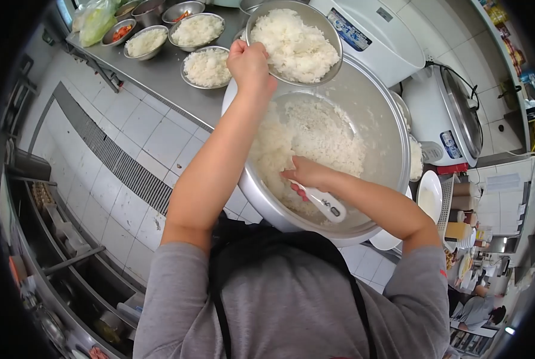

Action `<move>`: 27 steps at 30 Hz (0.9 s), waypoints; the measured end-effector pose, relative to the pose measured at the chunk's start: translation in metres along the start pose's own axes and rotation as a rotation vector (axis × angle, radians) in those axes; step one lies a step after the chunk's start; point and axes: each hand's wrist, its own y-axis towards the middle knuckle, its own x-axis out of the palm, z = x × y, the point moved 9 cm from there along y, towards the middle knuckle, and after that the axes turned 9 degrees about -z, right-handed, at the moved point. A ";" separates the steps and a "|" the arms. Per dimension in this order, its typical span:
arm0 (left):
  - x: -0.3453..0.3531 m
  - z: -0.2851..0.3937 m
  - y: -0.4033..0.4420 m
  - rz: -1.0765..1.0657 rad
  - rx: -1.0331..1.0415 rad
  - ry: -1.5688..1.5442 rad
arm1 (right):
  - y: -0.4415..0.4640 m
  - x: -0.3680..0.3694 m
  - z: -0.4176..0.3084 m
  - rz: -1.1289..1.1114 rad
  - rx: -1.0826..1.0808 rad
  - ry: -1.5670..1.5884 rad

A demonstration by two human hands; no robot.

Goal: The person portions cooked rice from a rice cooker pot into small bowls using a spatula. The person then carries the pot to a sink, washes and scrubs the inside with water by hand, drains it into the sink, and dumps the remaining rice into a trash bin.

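Head view: left hand (252, 67) grips one rice-filled bowl (326, 24) over the pot (387, 140)'s far side; right hand (306, 172) grasps one white-handled utensil (330, 207) inside it; three rice bowls (198, 85) stand left of it.

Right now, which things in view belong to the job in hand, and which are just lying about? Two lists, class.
Seem part of the job:
rice-filled bowl in the left hand
white paddle in the right hand
rice in the big pot
rice bowls on the counter

Seem just lying about:
plastic bag
white oval plate
lidded appliance
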 end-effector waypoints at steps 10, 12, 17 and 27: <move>0.011 -0.034 0.002 -0.125 -0.180 0.107 | -0.115 -0.049 0.004 -0.232 0.002 0.030; -0.001 -0.058 0.006 -0.135 -0.252 0.244 | -0.150 -0.067 -0.004 -0.206 -0.013 0.001; -0.001 -0.077 -0.026 -0.230 -0.465 0.317 | -0.200 -0.141 -0.063 0.255 -0.169 -0.299; 0.010 -0.077 -0.068 -0.102 -0.544 0.158 | -0.178 -0.101 -0.065 0.934 -0.100 -1.080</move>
